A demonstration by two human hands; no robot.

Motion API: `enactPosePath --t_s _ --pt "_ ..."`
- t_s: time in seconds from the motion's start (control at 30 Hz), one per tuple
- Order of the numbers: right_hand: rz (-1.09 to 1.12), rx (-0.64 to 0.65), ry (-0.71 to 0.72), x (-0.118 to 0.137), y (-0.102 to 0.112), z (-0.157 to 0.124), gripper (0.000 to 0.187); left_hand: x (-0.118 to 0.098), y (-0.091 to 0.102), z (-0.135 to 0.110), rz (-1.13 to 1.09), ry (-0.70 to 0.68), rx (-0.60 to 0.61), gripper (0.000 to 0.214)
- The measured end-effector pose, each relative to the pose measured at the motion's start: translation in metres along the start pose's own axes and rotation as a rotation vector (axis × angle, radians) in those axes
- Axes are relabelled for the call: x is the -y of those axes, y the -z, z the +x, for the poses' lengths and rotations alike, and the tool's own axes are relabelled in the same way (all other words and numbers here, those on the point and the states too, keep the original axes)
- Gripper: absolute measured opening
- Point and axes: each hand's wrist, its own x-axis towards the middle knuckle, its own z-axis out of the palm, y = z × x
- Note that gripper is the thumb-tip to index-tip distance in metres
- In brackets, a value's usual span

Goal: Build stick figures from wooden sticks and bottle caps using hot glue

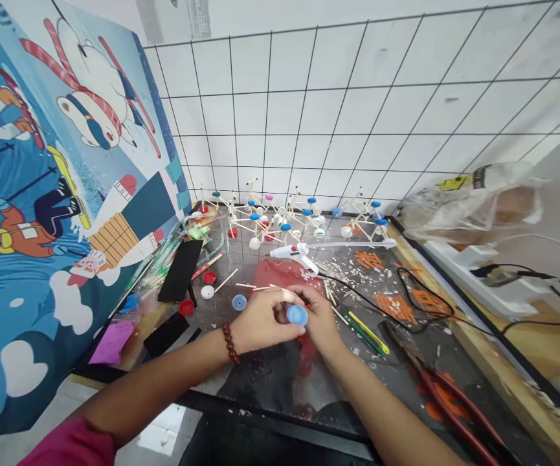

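My left hand (265,318) and my right hand (319,318) meet over the middle of the glass-topped table (280,382). Together they pinch a small blue bottle cap (298,314), held between the fingertips of both hands. The fingers of both hands are curled closed around it. A beaded bracelet (231,343) sits on my left wrist. A white glue gun (295,254) lies just beyond my hands, its black cord (406,304) trailing right. Thin wooden sticks (255,285) lie beside it.
Several stick-and-cap models (284,220) stand at the back by the tiled wall. Loose caps (239,302) and black cards (180,270) lie at left beside a painted panel (41,194). Red-handled pliers (435,388), a green-yellow pen (368,331) and a plastic bag (469,200) are at right.
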Motion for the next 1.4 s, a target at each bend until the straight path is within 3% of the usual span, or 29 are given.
enactPosePath --t_s 0.17,0.27,0.4,0.5,0.67,1.07,1.17,1.4 --pt "-0.077 -0.022 0.024 -0.006 -0.005 0.001 0.020 0.017 0.030 0.004 -0.189 0.129 -0.107 0.038" --pt "-0.095 -0.031 0.034 -0.008 -0.006 0.002 0.018 0.028 0.044 0.002 -0.258 0.114 -0.167 0.039" --pt "-0.090 -0.108 0.038 0.001 -0.004 -0.002 0.017 0.033 0.057 0.000 -0.159 0.024 -0.218 0.040" --pt "-0.134 -0.151 0.135 0.015 -0.002 -0.008 0.016 0.031 0.056 -0.001 -0.055 0.005 -0.256 0.037" --pt "-0.273 -0.021 0.365 0.028 -0.002 -0.014 0.015 0.033 0.042 -0.004 0.013 0.056 -0.228 0.034" --pt "-0.332 -0.001 0.441 0.023 -0.007 -0.012 0.011 0.041 0.041 -0.003 -0.057 0.109 -0.203 0.045" --pt "-0.351 0.004 0.451 0.022 -0.007 -0.012 0.011 0.044 0.042 -0.003 0.015 0.055 -0.199 0.042" --pt "-0.364 0.021 0.517 0.022 -0.005 -0.013 0.011 0.039 0.047 -0.005 0.401 -0.218 -0.145 0.036"
